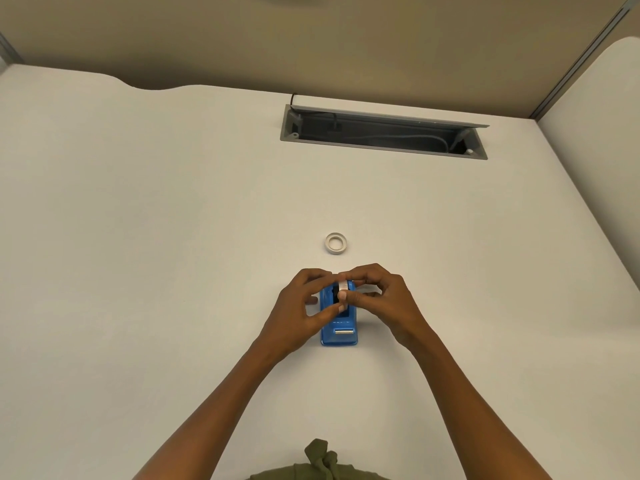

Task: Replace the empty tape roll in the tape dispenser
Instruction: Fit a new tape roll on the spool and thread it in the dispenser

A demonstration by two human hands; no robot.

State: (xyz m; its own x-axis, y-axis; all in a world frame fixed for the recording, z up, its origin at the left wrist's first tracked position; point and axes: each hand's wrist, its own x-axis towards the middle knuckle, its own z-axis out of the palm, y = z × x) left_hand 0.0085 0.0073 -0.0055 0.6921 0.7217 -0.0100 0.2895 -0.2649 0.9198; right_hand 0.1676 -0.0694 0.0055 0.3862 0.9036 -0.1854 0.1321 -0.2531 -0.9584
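Observation:
A blue tape dispenser (pixel 340 332) stands on the white desk (pixel 173 237), its metal cutter facing me. Both my hands are over its top. My left hand (pixel 301 306) and my right hand (pixel 381 299) pinch a whitish tape roll (pixel 343 287) that sits upright in the dispenser's slot, on a black hub. Fingers hide most of the roll. A second whitish ring, a tape roll or core (pixel 336 243), lies flat on the desk just beyond the dispenser, apart from both hands.
An open grey cable tray (pixel 381 133) is set into the desk at the back, with cables inside. A beige partition (pixel 311 46) runs behind the desk and along the right side.

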